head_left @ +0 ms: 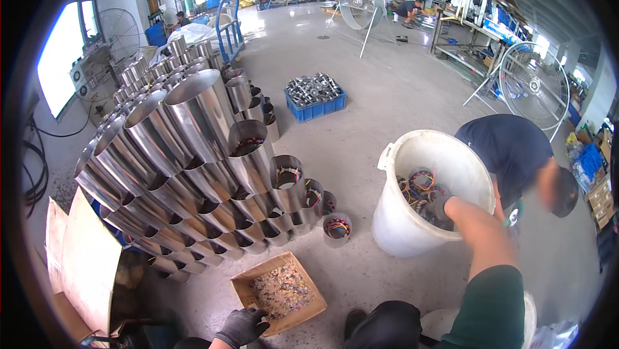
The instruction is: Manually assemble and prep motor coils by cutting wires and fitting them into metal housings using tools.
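My right hand, in a dark glove, reaches down into a large white plastic bucket. Inside lie several motor stators with dark windings and coloured wires. The hand is against them, and its fingers are hidden from view. My left hand, also gloved, is by the near left edge of an open cardboard box; its fingers are apart with nothing seen in them. Small mixed scraps cover the bottom of the box.
Shiny metal cylinders stand in a tall stack at left, some holding wired stators. One short cylinder stands alone on the floor. Beyond is a blue crate of metal parts. A co-worker bends just behind the bucket; large fans stand farther off.
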Demonstrator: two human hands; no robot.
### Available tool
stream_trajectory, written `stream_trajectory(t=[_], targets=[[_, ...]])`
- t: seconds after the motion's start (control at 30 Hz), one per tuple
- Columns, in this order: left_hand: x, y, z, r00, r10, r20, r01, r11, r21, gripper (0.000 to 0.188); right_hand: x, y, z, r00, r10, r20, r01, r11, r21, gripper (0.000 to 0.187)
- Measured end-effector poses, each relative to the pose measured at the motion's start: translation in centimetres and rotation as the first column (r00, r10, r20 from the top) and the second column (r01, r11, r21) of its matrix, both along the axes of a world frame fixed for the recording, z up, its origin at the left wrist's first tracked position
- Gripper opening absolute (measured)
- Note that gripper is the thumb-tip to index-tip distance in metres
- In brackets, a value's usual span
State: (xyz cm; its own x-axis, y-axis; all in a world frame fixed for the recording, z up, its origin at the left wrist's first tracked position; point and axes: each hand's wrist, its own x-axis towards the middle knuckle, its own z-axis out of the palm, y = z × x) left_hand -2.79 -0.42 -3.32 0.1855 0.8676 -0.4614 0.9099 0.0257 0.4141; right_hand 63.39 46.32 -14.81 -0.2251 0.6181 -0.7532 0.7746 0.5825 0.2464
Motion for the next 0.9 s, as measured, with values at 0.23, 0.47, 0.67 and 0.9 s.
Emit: stream_trajectory(t=[0.23, 0.47, 0.67, 0.9], targets=[[-0.6, -4.3, 1.0, 0.997, 0.046, -0.068, -0.044, 0.998, 0.039, 0.044, -11.2, -5.2, 14.6, 0.968, 0.249, 0.004, -0.246, 0.951, 0.186, 0.065], [0.7, -5.4, 2.6, 1.000, -0.012, 0.016, 0.008, 0.968, 0.249, 0.042, -11.6, -10.6, 27.9, 0.796, 0.048, -0.603, 0.461, 0.597, 0.656, 0.035], [0.8, -7.4, 3.1, 0.974, -0.029, 0.225, -0.092, 0.856, 0.508, 0.038, -20.2, -17.0, 31.9, -0.355, -0.071, -0.932, 0.666, 0.681, -0.305, 0.040], [4.1, -8.7, 8.8, 0.626, 0.048, 0.778, -0.537, 0.750, 0.386, 0.033, -34.2, -31.5, 24.4, -0.699, -0.590, -0.404, -0.160, 0.680, -0.715, 0.055]])
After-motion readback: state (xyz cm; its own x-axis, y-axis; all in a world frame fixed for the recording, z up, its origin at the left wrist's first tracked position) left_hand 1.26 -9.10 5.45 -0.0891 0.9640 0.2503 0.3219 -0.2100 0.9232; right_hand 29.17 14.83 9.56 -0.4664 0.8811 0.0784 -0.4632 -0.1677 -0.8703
